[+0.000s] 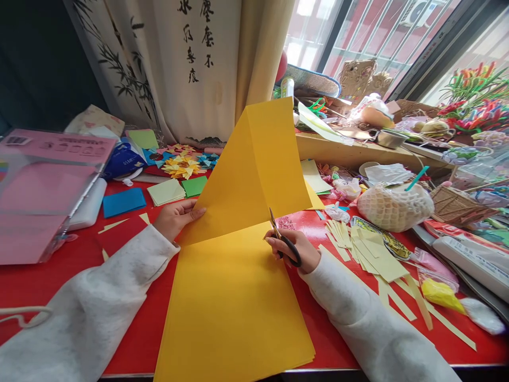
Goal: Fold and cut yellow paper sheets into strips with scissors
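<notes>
My left hand [180,216] pinches the left edge of a creased yellow paper sheet [254,164], which is raised and tilted over the table. In my right hand [294,249] is a pair of scissors [284,244] with black handles, my fingers wrapped about them. The blade tips point up and meet the sheet's lower edge near its crease; whether the blades are apart is hard to make out. Below, a stack of yellow paper [238,307] lies on the red table, partly covered by the raised sheet.
Pale yellow paper strips [377,254] lie right of my right hand. Blue squares [124,202], green squares [194,185] and folded paper stars [183,165] sit at back left. A pink plastic-wrapped pack [51,196] stands far left. A netted round object [395,206] and clutter fill the right.
</notes>
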Demonstrator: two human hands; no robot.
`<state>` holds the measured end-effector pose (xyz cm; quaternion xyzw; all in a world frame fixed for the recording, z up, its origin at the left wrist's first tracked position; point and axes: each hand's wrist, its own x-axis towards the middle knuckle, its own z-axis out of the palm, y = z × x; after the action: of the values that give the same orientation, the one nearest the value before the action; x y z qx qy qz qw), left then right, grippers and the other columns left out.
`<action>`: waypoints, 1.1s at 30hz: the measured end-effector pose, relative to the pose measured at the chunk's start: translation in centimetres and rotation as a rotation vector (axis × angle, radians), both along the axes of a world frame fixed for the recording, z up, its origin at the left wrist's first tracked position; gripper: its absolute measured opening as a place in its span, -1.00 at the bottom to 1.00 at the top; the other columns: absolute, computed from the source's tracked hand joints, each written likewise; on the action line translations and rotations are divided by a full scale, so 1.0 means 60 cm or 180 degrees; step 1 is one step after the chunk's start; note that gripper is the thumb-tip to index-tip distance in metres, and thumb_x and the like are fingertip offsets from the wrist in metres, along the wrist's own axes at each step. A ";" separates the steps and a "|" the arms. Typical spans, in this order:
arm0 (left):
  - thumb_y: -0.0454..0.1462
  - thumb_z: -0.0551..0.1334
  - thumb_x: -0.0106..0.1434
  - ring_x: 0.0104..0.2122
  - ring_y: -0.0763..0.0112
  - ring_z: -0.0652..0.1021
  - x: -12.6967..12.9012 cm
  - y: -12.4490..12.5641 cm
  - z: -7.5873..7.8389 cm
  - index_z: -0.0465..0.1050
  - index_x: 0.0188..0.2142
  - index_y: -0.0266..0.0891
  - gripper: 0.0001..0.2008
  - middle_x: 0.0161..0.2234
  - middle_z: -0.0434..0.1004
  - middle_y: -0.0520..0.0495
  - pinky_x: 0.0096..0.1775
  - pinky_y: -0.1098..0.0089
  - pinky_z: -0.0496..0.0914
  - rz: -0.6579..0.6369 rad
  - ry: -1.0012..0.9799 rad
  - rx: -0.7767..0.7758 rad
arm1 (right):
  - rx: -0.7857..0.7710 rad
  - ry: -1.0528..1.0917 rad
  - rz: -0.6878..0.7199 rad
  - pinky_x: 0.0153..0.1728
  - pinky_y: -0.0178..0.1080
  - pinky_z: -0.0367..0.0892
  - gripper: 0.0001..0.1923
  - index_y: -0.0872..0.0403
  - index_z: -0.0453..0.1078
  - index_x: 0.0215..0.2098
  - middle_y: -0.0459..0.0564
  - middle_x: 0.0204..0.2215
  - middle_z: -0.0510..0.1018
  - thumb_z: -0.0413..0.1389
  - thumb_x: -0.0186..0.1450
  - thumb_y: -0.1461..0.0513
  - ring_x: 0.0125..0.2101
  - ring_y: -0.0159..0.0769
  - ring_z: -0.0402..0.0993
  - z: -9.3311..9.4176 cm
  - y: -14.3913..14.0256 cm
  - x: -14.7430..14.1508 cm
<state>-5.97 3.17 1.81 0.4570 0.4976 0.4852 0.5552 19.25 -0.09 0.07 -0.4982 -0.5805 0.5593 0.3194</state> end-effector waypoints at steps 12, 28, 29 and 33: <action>-0.21 0.30 -0.15 -0.30 0.24 0.49 0.001 0.000 0.000 0.42 -0.30 -0.25 -0.65 -0.35 0.52 -0.05 -0.35 0.41 0.43 0.0034 0.0096 0.0004 | 0.0031 0.0102 -0.0070 -0.64 -0.39 0.18 -0.67 0.12 0.25 -0.48 -0.19 -0.71 0.20 0.09 0.00 0.02 -0.68 -0.51 0.17 -0.012 0.001 0.001; -0.23 0.29 -0.13 -0.30 0.27 0.49 0.003 -0.001 0.003 0.44 -0.31 -0.21 -0.68 -0.36 0.52 -0.01 -0.35 0.43 0.43 0.0097 0.0148 -0.0027 | 0.0144 0.0063 -0.0022 -0.67 -0.39 0.13 -0.67 0.11 0.22 -0.57 -0.19 -0.74 0.19 0.07 0.01 0.01 -0.71 -0.51 0.16 -0.013 -0.001 -0.002; -0.23 0.29 -0.13 -0.30 0.26 0.49 0.003 -0.001 0.002 0.44 -0.31 -0.21 -0.68 -0.36 0.53 -0.01 -0.36 0.43 0.43 0.0090 0.0146 -0.0019 | 0.0171 0.0057 -0.0009 -0.67 -0.39 0.13 -0.67 0.11 0.20 -0.59 -0.19 -0.74 0.19 0.07 0.01 0.01 -0.71 -0.51 0.17 -0.013 -0.001 -0.002; -0.23 0.29 -0.13 -0.30 0.26 0.49 0.002 0.000 0.000 0.44 -0.31 -0.22 -0.68 -0.37 0.53 -0.02 -0.37 0.43 0.43 0.0036 0.0108 0.0003 | 0.0202 0.0037 0.0003 -0.68 -0.39 0.12 -0.67 0.10 0.18 -0.61 -0.20 -0.74 0.20 0.06 0.02 0.01 -0.73 -0.52 0.16 -0.017 0.001 0.000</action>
<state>-5.85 3.18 1.79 0.4626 0.5092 0.4808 0.5437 19.23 -0.05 -0.97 -0.4843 -0.5963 0.5437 0.3381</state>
